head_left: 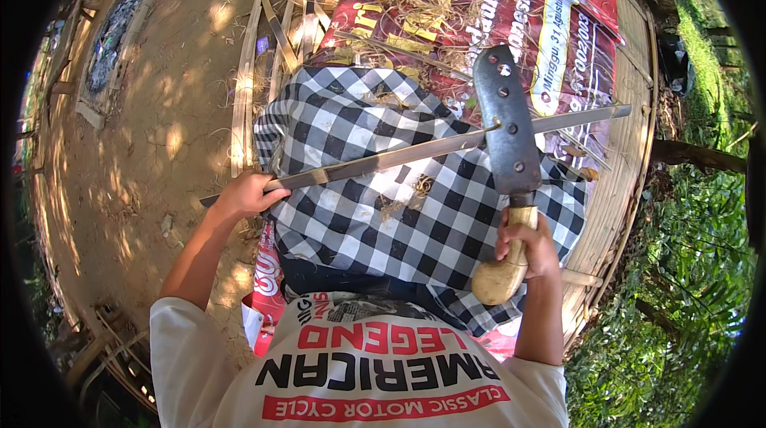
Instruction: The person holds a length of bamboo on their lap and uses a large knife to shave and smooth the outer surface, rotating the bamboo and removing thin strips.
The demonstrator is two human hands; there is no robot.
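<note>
Over the checked cloth [351, 141], the strip [399, 158] is pinched near its left end by the left hand [247, 194] and is crossed farther right by the knife [512, 158], whose handle [501, 278] is clasped, on the strip's near side, by the right hand [536, 246].

You have before you one long, thin, brownish strip [391, 158], which slants upward to the right. Your cleaver [512, 137], with dark spotted blade and pale knobbed wooden handle [499, 280], crosses over its right part; the blade seems to touch it.
</note>
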